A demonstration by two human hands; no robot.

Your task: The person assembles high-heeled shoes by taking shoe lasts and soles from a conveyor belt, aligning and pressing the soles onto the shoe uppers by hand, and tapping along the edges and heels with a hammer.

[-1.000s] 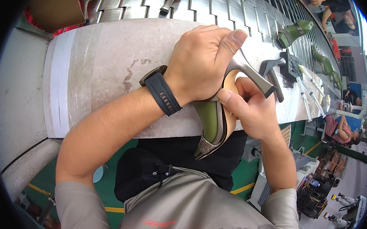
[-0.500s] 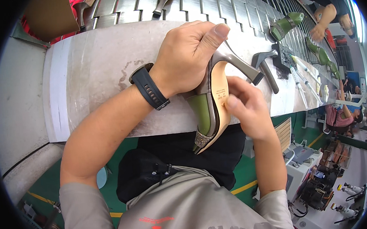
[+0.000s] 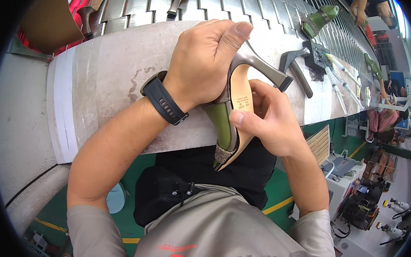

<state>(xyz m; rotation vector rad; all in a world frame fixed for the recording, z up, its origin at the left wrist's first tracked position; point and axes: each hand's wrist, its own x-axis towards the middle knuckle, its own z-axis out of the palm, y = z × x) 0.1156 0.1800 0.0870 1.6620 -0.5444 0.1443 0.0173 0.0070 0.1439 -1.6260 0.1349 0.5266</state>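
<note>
The left hand [image 3: 206, 62] is clamped around the back of the shoe [image 3: 242, 91], its fingertips hidden. The shoe's toe points down, below the right hand's thumb. The right hand [image 3: 273, 117] lays that thumb on the sole, fingers curled at the edge; whether they grip cannot be told. Beyond those fingers, rightward, lie a hammer [image 3: 300, 77] and, farther, syringes [image 3: 337, 86].

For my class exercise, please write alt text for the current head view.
The left hand grips a green high-heeled shoe near its heel; the right hand has its thumb on the tan sole. On the workbench lie a hammer and syringes; beyond, another green shoe sits on a metal conveyor.
</note>
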